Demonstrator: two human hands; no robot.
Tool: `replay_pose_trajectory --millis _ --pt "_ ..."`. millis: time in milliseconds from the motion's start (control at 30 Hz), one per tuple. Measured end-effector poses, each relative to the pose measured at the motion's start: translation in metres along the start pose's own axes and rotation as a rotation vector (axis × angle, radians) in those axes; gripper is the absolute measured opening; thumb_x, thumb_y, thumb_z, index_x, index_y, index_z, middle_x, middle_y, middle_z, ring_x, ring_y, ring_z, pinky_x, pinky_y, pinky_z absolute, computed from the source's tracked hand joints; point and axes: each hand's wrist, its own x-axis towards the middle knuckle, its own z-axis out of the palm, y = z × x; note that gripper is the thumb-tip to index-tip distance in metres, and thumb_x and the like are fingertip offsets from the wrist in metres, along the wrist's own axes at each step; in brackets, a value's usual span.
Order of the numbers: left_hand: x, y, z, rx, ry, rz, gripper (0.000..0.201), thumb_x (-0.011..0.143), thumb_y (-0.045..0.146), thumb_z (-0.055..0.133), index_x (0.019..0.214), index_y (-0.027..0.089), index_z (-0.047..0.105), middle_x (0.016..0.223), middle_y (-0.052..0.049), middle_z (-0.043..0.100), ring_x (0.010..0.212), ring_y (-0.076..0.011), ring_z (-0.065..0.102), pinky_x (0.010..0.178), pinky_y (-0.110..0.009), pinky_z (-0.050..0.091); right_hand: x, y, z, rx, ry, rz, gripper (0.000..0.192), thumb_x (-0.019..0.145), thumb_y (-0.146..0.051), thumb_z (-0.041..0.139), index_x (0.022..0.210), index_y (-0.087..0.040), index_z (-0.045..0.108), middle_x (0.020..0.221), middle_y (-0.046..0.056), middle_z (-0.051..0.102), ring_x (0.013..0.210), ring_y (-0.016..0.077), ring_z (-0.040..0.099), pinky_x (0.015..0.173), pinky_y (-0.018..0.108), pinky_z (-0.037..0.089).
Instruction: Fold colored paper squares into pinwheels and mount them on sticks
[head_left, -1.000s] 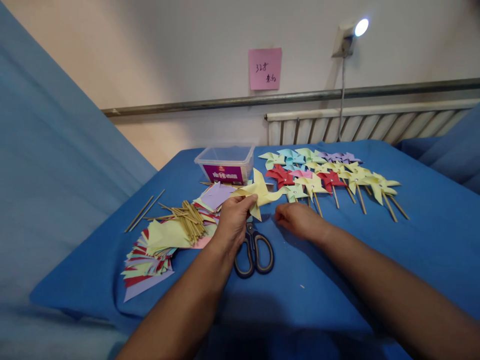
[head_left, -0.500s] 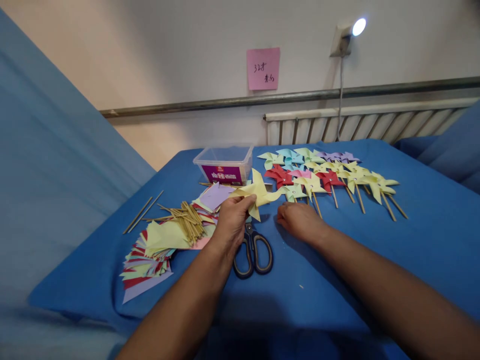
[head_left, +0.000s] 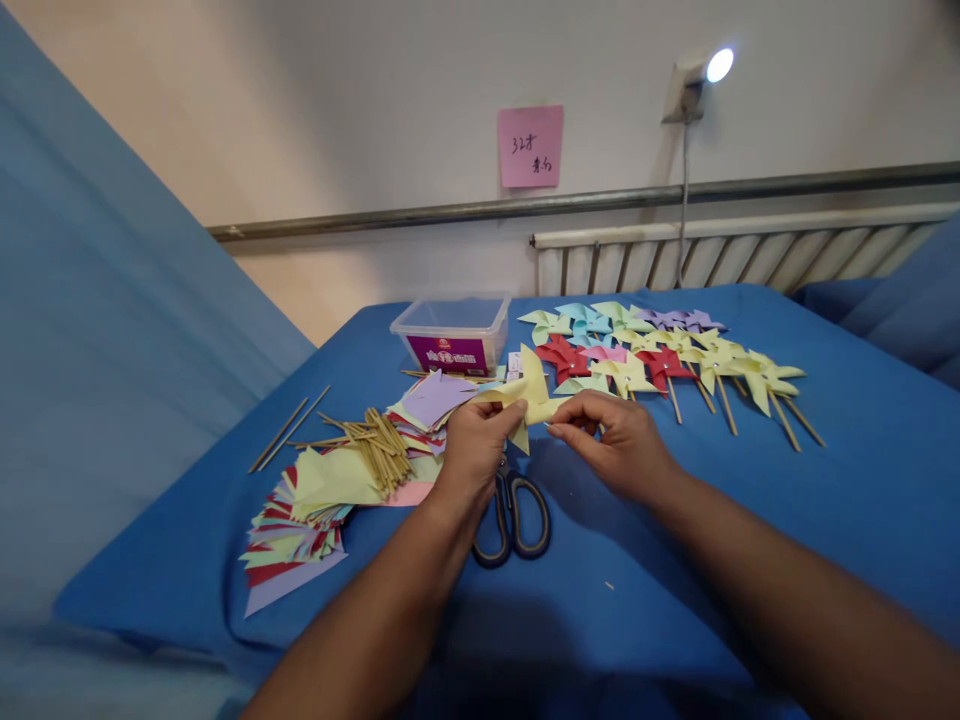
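My left hand (head_left: 484, 445) is closed, pinching a pale yellow paper pinwheel (head_left: 534, 388) near its middle, above the table. Just right of its blades is my right hand (head_left: 619, 440), thumb and forefinger pressed together. A tiny pale tip shows at those fingertips, too small to name. Below the left hand lie black-handled scissors (head_left: 525, 510), their blades partly hidden. To the left, a bundle of thin wooden sticks (head_left: 382, 450) rests on stacked coloured paper sheets (head_left: 300, 530). More cut paper pieces (head_left: 431, 400) are piled beside my left hand.
A clear plastic tub (head_left: 450, 335) with a purple label stands at the back of the blue-covered table (head_left: 675, 580). Finished pinwheels on sticks (head_left: 667, 365) lie in rows at the back right. Two loose sticks (head_left: 289, 435) lie far left. A radiator (head_left: 750, 250) runs along the wall.
My right hand has lifted from the table and come left to the pinwheel's right side, fingertips pinched. The left hand still holds the pinwheel, slightly farther right in view.
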Motion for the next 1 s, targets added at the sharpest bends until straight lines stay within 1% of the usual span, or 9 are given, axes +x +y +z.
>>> replay_pose_trajectory --millis 67,100,200,300,400,467,567,800,1000 --pt "-0.003 0.001 0.002 0.035 -0.007 0.016 0.023 0.057 0.03 0.08 0.071 0.012 0.074 0.065 -0.004 0.069 0.053 -0.013 0.056 0.052 -0.023 0.042 -0.002 0.0 0.001 -0.068 0.092 -0.062 0.011 0.088 -0.027 0.059 0.083 -0.021 0.067 0.08 0.002 0.068 0.07 0.014 0.059 0.065 0.026 0.045" --pt "-0.004 0.001 0.003 0.052 -0.011 0.028 0.022 0.058 0.03 0.079 0.07 0.012 0.074 0.065 -0.004 0.069 0.054 -0.0129 0.056 0.052 -0.023 0.042 -0.003 0.0 0.002 -0.091 0.112 -0.084 0.011 0.089 -0.027 0.058 0.085 -0.021 0.067 0.081 0.003 0.068 0.072 0.0144 0.059 0.066 0.026 0.045" --pt "-0.008 0.002 0.006 0.093 -0.036 0.054 0.019 0.058 0.029 0.079 0.067 0.013 0.074 0.063 -0.003 0.068 0.052 -0.012 0.054 0.05 -0.022 0.039 -0.004 0.004 0.005 -0.123 0.098 -0.101 0.012 0.09 -0.025 0.056 0.086 -0.021 0.066 0.079 0.002 0.066 0.072 0.0141 0.059 0.066 0.025 0.045" --pt "-0.009 0.001 0.007 0.096 -0.082 0.044 0.019 0.058 0.028 0.079 0.069 0.012 0.075 0.065 -0.004 0.068 0.054 -0.0122 0.055 0.052 -0.022 0.039 -0.002 0.009 0.008 -0.127 0.079 -0.063 0.011 0.089 -0.024 0.057 0.085 -0.02 0.066 0.078 0.002 0.066 0.07 0.0134 0.06 0.065 0.024 0.045" --pt "-0.009 -0.001 0.008 0.08 -0.1 0.023 0.021 0.056 0.029 0.081 0.068 0.012 0.074 0.062 -0.003 0.066 0.052 -0.0111 0.052 0.05 -0.022 0.037 -0.001 0.013 0.009 -0.123 0.093 -0.024 0.009 0.087 -0.023 0.06 0.083 -0.02 0.067 0.076 0.001 0.066 0.068 0.0135 0.06 0.063 0.024 0.044" --pt "-0.008 -0.002 0.007 0.078 -0.112 0.007 0.023 0.056 0.029 0.081 0.067 0.011 0.073 0.06 -0.002 0.064 0.051 -0.0102 0.05 0.049 -0.022 0.036 0.0 0.015 0.009 -0.123 0.108 -0.028 0.007 0.085 -0.022 0.061 0.081 -0.02 0.067 0.075 0.001 0.066 0.067 0.0138 0.06 0.062 0.025 0.044" --pt "-0.01 -0.001 0.007 0.076 -0.136 -0.01 0.025 0.057 0.03 0.081 0.07 0.011 0.074 0.062 -0.003 0.066 0.052 -0.0106 0.051 0.051 -0.022 0.036 -0.001 0.014 0.009 -0.131 0.123 -0.038 0.006 0.085 -0.021 0.062 0.081 -0.02 0.067 0.075 0.001 0.066 0.068 0.0144 0.061 0.062 0.026 0.044" --pt "-0.014 0.004 0.008 0.058 -0.146 -0.038 0.022 0.058 0.03 0.08 0.065 0.012 0.072 0.058 -0.001 0.063 0.049 -0.0096 0.049 0.049 -0.021 0.036 -0.003 0.012 0.008 -0.165 0.145 -0.051 0.007 0.085 -0.021 0.062 0.081 -0.02 0.067 0.075 0.001 0.066 0.069 0.0147 0.061 0.063 0.026 0.044" --pt "-0.015 0.005 0.009 0.046 -0.142 -0.05 0.021 0.057 0.029 0.08 0.066 0.012 0.072 0.059 -0.001 0.064 0.049 -0.0089 0.049 0.049 -0.021 0.037 -0.004 0.012 0.009 -0.179 0.151 -0.068 0.006 0.086 -0.02 0.062 0.083 -0.02 0.067 0.077 0.001 0.067 0.071 0.0148 0.062 0.064 0.026 0.045"
